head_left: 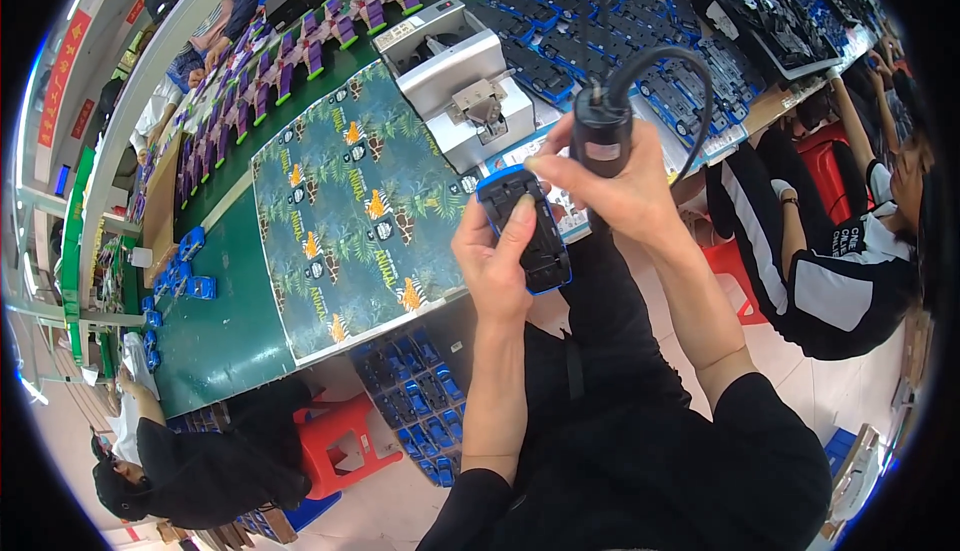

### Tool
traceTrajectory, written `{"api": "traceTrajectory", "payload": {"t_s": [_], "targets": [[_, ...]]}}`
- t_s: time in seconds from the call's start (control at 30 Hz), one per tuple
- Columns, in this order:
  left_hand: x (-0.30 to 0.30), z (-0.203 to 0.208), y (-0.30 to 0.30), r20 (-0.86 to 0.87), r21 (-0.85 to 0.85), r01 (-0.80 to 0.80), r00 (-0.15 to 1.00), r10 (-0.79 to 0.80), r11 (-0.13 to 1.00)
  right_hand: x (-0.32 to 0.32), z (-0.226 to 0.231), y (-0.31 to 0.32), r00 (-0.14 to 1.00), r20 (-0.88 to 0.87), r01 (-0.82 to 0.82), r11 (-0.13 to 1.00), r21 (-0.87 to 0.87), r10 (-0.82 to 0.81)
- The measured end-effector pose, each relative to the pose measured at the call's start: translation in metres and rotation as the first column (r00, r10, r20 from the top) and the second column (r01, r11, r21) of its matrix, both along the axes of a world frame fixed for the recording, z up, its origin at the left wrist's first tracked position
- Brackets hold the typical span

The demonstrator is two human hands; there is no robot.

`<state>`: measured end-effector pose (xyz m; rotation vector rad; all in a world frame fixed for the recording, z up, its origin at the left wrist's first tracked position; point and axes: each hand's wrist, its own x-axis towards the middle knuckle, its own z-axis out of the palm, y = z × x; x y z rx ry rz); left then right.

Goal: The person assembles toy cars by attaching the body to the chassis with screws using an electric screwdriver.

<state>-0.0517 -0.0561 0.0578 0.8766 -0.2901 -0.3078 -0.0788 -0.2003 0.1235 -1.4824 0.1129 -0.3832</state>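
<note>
My left hand (492, 259) is closed round a blue toy car (543, 241), its black underside turned up and the thumb pressed on it. My right hand (622, 183) grips a black corded electric screwdriver (603, 138), whose thick cable loops away at the top. The tips of my right fingers come close to the car's upper end; whether they touch it I cannot tell. Just beyond my hands stands a grey metal machine (460, 86) with an open top. Many blue-and-black car bodies (590, 36) lie upside down in rows behind the screwdriver.
A printed animal-pattern sheet (350, 211) covers the bench to the left. Purple toy parts (270, 71) line the green belt. A black bin (760, 16) of parts sits far right. Below the bench edge is a crate of blue cars (415, 401). Co-workers sit on red stools (345, 446) at both sides.
</note>
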Motion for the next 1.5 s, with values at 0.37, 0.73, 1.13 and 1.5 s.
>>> {"api": "traceTrajectory", "payload": {"t_s": [0.37,0.73,1.13,1.5], "targets": [[0.014,-0.026,0.018,-0.031,0.037,-0.006,1.000,0.007,0.999,0.006,-0.010,-0.016,0.985,0.109,0.140,0.989,-0.054,-0.133],[0.031,-0.043,0.028,-0.213,-0.141,0.148,0.961,-0.176,0.979,0.016,-0.007,-0.015,0.918,0.342,0.188,0.980,0.067,-0.200],[0.047,-0.041,0.021,-0.419,-0.311,0.175,0.857,-0.300,0.934,0.034,-0.030,-0.025,0.919,0.360,0.219,0.967,-0.128,-0.161],[-0.008,-0.043,0.019,-0.214,0.049,-0.162,0.962,0.168,0.986,-0.057,-0.105,0.011,0.860,0.340,0.467,0.854,-0.230,-0.379]]}}
